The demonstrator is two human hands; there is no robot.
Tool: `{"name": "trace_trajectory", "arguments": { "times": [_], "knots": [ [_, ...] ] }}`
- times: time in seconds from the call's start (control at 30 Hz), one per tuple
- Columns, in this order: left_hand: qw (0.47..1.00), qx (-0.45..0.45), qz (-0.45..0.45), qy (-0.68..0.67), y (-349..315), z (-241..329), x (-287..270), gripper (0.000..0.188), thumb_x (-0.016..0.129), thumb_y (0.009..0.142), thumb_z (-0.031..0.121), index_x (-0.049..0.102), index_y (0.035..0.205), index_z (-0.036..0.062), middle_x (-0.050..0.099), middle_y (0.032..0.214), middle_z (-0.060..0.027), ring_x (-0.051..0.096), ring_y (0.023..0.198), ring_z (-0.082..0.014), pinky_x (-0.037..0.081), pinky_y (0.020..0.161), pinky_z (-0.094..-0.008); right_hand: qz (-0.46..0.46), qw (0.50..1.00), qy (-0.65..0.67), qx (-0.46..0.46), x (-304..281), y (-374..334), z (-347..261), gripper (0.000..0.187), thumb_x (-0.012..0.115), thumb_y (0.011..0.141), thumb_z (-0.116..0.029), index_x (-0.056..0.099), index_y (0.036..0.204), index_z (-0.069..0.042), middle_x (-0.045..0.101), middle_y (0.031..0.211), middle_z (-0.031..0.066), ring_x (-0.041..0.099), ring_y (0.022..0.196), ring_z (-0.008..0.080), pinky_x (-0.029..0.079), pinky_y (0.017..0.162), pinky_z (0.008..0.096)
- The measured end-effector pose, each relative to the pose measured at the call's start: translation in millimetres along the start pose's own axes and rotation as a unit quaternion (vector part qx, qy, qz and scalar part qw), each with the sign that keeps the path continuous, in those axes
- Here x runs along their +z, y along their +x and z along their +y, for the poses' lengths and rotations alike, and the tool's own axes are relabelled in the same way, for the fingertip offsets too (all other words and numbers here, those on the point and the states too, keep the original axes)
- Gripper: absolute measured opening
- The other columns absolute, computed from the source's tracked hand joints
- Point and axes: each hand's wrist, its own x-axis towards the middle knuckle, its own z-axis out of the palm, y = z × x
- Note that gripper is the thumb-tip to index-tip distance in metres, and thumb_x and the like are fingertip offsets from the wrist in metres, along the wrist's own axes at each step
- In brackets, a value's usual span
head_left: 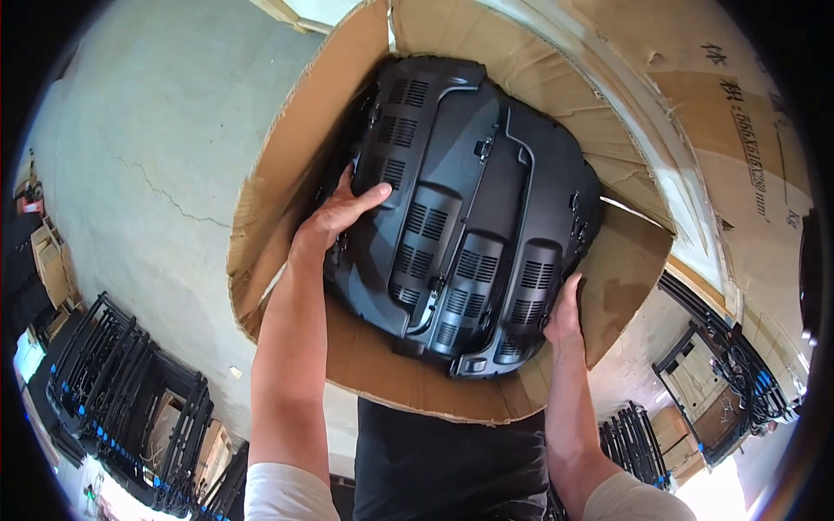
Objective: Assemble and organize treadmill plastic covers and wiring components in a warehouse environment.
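Note:
Inside an open cardboard box [287, 174] lies a stack of large black plastic covers [452, 182] with rows of vent slots and raised ribs. My left hand [340, 211] grips the stack's left edge, its thumb lying over the top and its other fingers mostly hidden down the side. Against the lower right edge rests my right hand [565, 313], thumb pointing up and fingers largely hidden between the covers and the box wall. The covers sit at a tilt between both hands. How many are stacked cannot be made out.
Printed cardboard [695, 113] stands at the right beside the box. Black frames with blue tips [130, 391] are stacked at lower left. More black frames [638, 443] and a cable bundle [747, 373] lie at lower right. Grey floor [191, 113] spreads to the left.

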Motion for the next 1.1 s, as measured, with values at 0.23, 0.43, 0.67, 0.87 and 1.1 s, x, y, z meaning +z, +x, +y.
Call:
{"name": "trace_trajectory", "arguments": {
  "times": [0.23,0.43,0.67,0.87,1.1],
  "knots": [
    [0.994,-0.082,-0.028,-0.072,-28.4,13.9,-2.4,0.133,0.085,0.081,0.065,0.006,0.172,0.0098,0.028,0.173,-0.0170,0.026,0.159,-0.0300,0.023,0.129,-0.0470,-0.054,0.996,-0.073,-0.011,18.1,10.3,-2.9,0.113,0.087,0.081,-0.054,0.027,0.169,-0.014,0.050,0.158,0.0110,0.051,0.143,0.0285,0.045,0.117,0.0477],
    [0.981,-0.015,-0.021,-0.192,-17.9,-9.7,-13.5,0.112,0.087,0.079,0.065,0.042,0.161,0.0040,0.053,0.157,-0.0154,0.050,0.144,-0.0277,0.038,0.122,-0.0453,-0.087,0.994,-0.042,0.043,23.4,39.1,-1.1,0.109,0.089,0.076,-0.059,0.039,0.163,-0.015,0.063,0.144,0.0082,0.063,0.129,0.0261,0.054,0.108,0.0480],
    [0.967,-0.018,-0.089,-0.237,-49.0,13.0,3.0,0.099,0.082,0.082,0.069,0.055,0.152,0.0050,0.064,0.145,-0.0134,0.061,0.133,-0.0276,0.045,0.118,-0.0457,-0.154,0.987,-0.011,0.040,42.8,29.8,2.7,0.111,0.093,0.070,-0.059,0.047,0.158,-0.011,0.067,0.138,0.0058,0.064,0.125,0.0247,0.055,0.107,0.0444],
    [0.972,0.063,-0.006,-0.227,-84.6,7.0,24.6,0.091,0.082,0.083,0.067,0.060,0.142,0.0010,0.071,0.128,-0.0117,0.069,0.114,-0.0235,0.057,0.102,-0.0419,-0.160,0.987,-0.022,-0.009,48.8,-5.5,-20.5,0.116,0.093,0.070,-0.058,0.042,0.161,-0.009,0.063,0.144,0.0071,0.062,0.128,0.0240,0.050,0.111,0.0415],
    [0.964,0.090,-0.010,-0.251,-158.1,22.6,53.3,0.096,0.083,0.082,0.067,0.058,0.142,-0.0031,0.071,0.127,-0.0141,0.070,0.113,-0.0246,0.058,0.100,-0.0413,-0.192,0.981,-0.011,-0.003,40.9,-55.6,-42.3,0.123,0.095,0.069,-0.055,0.035,0.164,-0.005,0.060,0.148,0.0092,0.061,0.131,0.0239,0.050,0.111,0.0401]
  ]
}}
